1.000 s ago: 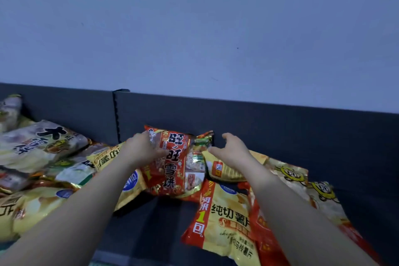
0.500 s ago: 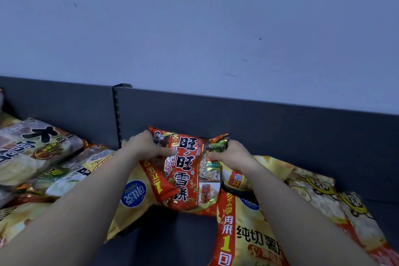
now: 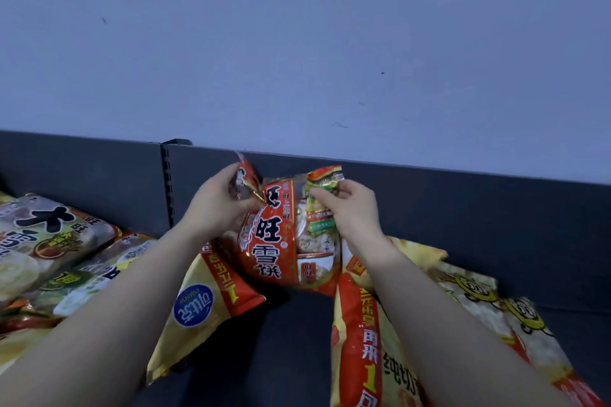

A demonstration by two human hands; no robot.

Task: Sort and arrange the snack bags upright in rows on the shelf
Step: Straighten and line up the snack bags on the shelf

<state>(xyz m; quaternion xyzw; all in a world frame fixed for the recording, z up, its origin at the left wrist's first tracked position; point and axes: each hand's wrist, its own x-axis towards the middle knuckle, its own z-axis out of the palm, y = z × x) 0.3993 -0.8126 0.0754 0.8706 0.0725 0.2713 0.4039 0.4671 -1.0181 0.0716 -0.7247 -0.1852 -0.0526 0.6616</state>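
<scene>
Dark shelf (image 3: 297,340): both hands, left hand (image 3: 218,208) and right hand (image 3: 350,211), pinch the red snack bag (image 3: 281,241) by its top corners; light, crinkly, probably fragile inside.

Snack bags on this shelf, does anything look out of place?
Yes. Only the red bag, held by the left hand and right hand, is upright. The yellow bag beside it lies flat, logo upside down; the pile at left slumps.

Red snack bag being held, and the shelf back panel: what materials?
Red snack bag: glossy printed plastic film, possibly foil-lined; it crumples and glints where the left hand and right hand pinch its top corners. Shelf back panel: probably painted metal, matte dark grey, with a slotted upright.
</scene>
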